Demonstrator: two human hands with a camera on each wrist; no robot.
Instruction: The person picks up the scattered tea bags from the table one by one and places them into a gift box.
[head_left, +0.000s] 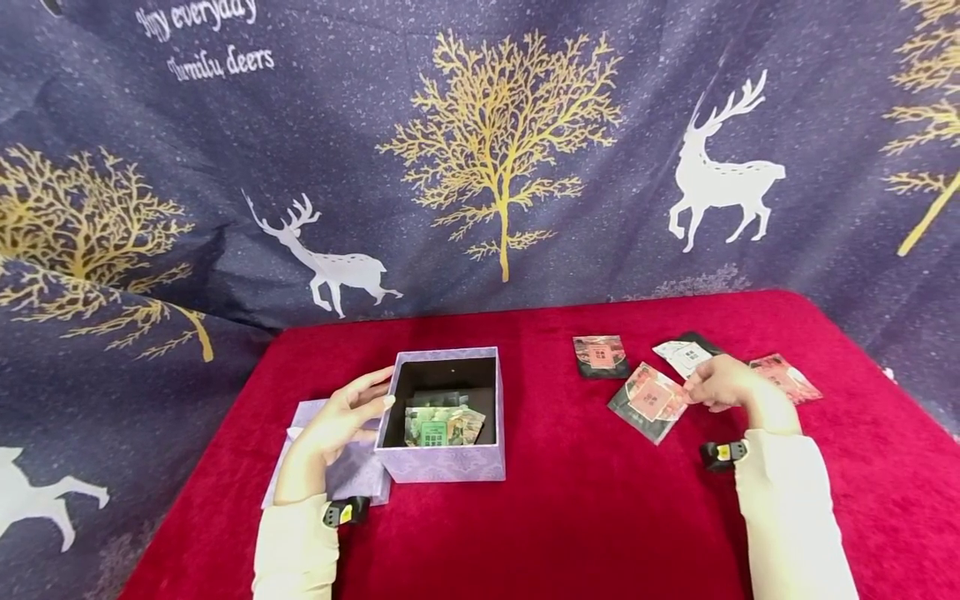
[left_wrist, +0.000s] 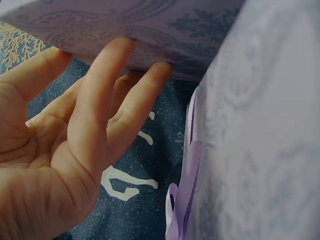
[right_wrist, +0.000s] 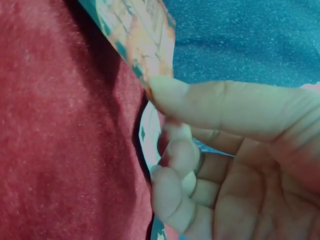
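Observation:
A lilac patterned box [head_left: 450, 464] stands with its dark inside facing up, and several green sachets [head_left: 435, 427] lie in it. My left hand [head_left: 341, 421] rests its fingertips against the box's left wall, with the fingers mostly straight in the left wrist view. Below this hand lies a lilac lid-like piece [head_left: 352, 475] with a ribbon [left_wrist: 187, 195]. At the right, my right hand [head_left: 727, 385] pinches the corner of a red-and-black sachet [head_left: 651, 404] between thumb and fingers. The right wrist view has that sachet [right_wrist: 142, 37] tilted under the thumb.
A dark sachet with a red label [head_left: 602, 357] lies behind the pinched one. A white sachet [head_left: 684, 357] overlaps a black one [head_left: 701, 340], partly behind the right hand. Another red sachet [head_left: 787, 377] lies farther right on the red cloth [head_left: 570, 517]. A printed curtain [head_left: 360, 167] hangs behind.

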